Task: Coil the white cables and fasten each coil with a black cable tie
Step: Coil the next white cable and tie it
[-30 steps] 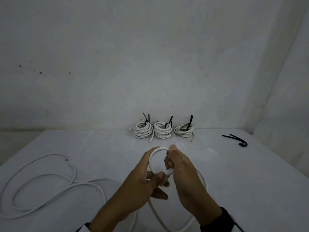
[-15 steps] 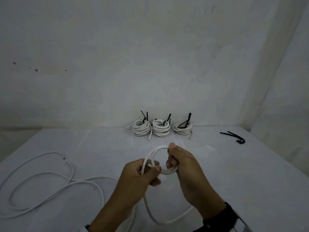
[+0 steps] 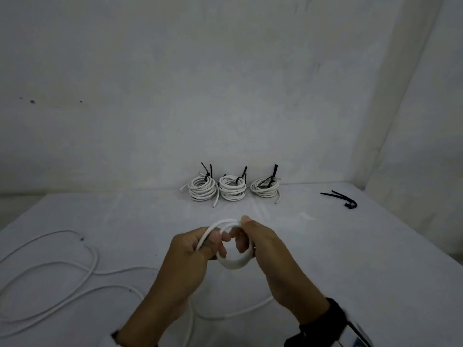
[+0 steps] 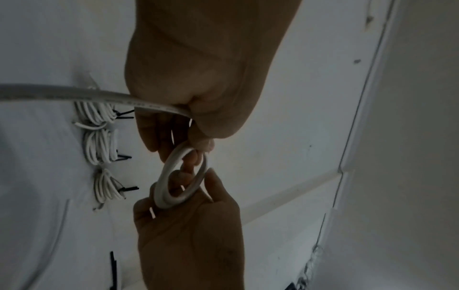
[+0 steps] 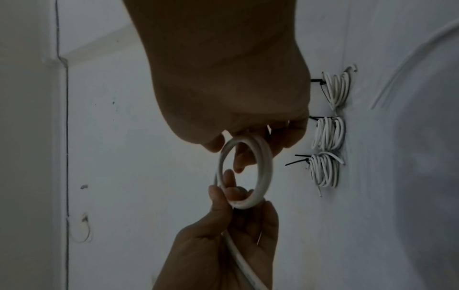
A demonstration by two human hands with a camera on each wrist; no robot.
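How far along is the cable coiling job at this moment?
Done: three tied coils sit by the wall, each with a black tie. In hand: the left hand and right hand grip a small coil of a few turns. Left: the loose cable on the table is still to wind in, then fasten; spare black ties lie at the right.

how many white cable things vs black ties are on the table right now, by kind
finished tied coils: 3
cable being coiled: 1
loose black cable ties: about 2, they overlap
total: about 6
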